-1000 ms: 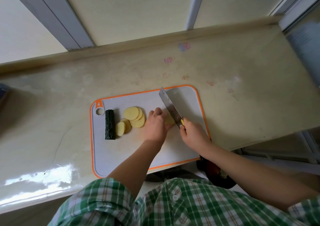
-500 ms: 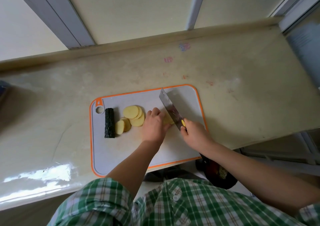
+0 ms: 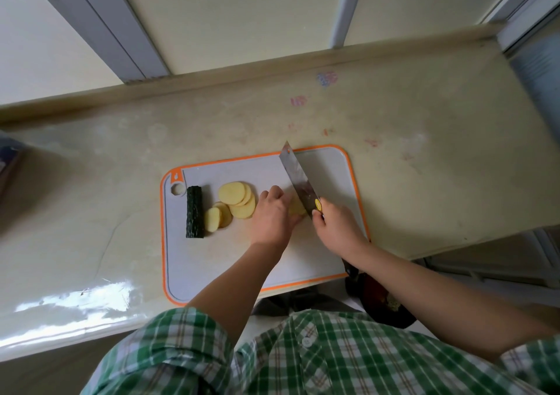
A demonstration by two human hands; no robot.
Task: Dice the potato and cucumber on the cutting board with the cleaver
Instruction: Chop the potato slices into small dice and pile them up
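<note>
Potato [image 3: 297,209] sits held under curled left hand [image 3: 272,219], right hand [image 3: 336,228] gripping cleaver [image 3: 298,179].

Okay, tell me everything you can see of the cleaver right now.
The cleaver has a broad, rectangular blade of grey, slightly mottled metal with a small hole near its far corner and a round yellow mark by the heel. The right hand grips its handle, which is hidden. The blade points away and a little left over the right half of the cutting board, close beside the potato piece that the left hand holds. Whether the edge touches the board cannot be told.
</note>
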